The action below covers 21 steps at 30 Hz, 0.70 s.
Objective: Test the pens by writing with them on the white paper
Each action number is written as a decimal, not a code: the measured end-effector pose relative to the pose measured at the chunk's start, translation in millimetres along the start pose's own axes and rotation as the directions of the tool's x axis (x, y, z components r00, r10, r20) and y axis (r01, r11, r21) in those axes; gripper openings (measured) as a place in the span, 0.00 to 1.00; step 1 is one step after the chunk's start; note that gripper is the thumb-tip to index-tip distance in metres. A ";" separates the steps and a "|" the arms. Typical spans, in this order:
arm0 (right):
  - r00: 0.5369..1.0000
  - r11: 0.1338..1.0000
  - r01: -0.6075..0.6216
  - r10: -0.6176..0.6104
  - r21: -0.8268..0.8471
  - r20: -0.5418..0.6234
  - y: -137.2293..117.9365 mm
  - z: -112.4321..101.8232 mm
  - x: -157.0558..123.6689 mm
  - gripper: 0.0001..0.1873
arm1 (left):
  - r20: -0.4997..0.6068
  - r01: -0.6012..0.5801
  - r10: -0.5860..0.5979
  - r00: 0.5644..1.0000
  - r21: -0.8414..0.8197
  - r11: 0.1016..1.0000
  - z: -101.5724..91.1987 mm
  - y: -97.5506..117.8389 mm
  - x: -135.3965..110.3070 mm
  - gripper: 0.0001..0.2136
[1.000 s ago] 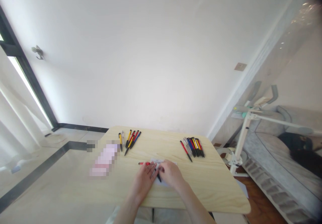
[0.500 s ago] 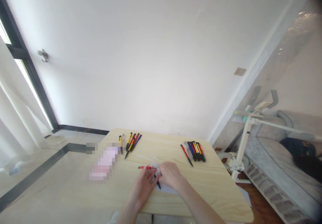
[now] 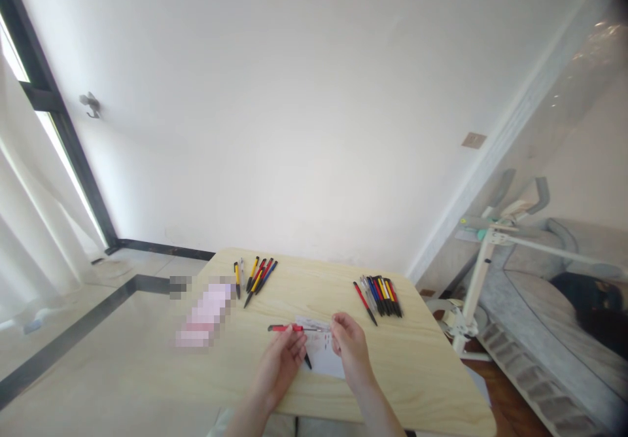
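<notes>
My left hand [image 3: 285, 353] is closed around a red pen barrel [image 3: 284, 328], which lies level with its black end to the left. A thin pale refill [image 3: 314, 330] sticks out of the barrel's right end. The fingers of my right hand [image 3: 349, 345] pinch near the far end of this refill; the exact grip is hard to make out. Under both hands lies a white sheet of paper [image 3: 324, 360] with small dark and reddish marks. Beside my left fingers, a black pointed pen part [image 3: 308, 361] rests at the paper's left edge, partly hidden by the hand.
Several loose pens [image 3: 256, 283] lie at the table's back left. A row of several pens [image 3: 385, 296] is at the right, with a red pen [image 3: 365, 303] beside it. A blurred pink item [image 3: 209, 316] lies at the left edge of the wooden table [image 3: 417, 371].
My right hand has moved right, away from my left hand, uncovering the thin refill between them and more of the marked paper. The left hand keeps the red barrel.
</notes>
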State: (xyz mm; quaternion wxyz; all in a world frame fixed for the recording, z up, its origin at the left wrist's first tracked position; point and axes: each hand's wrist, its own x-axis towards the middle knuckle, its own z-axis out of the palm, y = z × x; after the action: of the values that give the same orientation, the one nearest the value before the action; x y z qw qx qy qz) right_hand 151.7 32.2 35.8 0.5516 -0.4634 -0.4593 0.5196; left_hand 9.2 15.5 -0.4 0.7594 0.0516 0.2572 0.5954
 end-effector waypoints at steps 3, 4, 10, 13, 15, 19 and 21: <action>0.999 0.997 0.013 -0.010 0.076 -0.045 1.1 4.5 -1.6 0.10 | -0.011 -0.008 0.008 1.000 0.013 1.000 -0.3 -0.5 -0.1 0.04; 0.998 0.997 0.017 -0.012 0.081 -0.054 1.7 5.0 -2.1 0.11 | -0.010 -0.011 0.011 1.000 0.014 1.000 -0.6 -0.7 0.0 0.04; 0.997 0.996 0.043 -0.038 0.080 -0.068 7.2 4.9 -5.2 0.11 | 0.004 -0.024 0.024 1.000 0.022 0.999 -2.1 -2.3 1.4 0.04; 0.997 0.995 0.041 -0.034 0.095 -0.065 9.8 5.3 -5.5 0.11 | 0.002 -0.025 0.025 1.000 0.022 0.999 -1.9 -2.7 1.6 0.04; 0.997 0.994 0.031 -0.024 0.106 -0.068 10.7 5.4 -5.9 0.11 | -0.002 -0.024 0.024 1.000 0.017 1.000 -1.6 -2.6 1.5 0.04; 0.997 0.993 0.040 -0.033 0.111 -0.070 10.9 6.7 -8.4 0.12 | -0.009 -0.020 0.020 1.000 0.014 1.000 -1.1 -1.9 1.3 0.03; 0.996 0.994 0.053 -0.046 0.092 -0.070 11.1 8.3 -9.9 0.12 | -0.008 -0.017 0.017 1.000 0.014 1.000 -1.0 -1.7 1.2 0.03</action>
State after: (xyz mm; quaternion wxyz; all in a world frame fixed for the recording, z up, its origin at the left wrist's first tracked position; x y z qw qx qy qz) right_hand 141.5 23.0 25.8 0.6009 -0.4429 -0.4265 0.5107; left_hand 10.4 15.9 -2.3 0.7529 0.0569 0.2640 0.6001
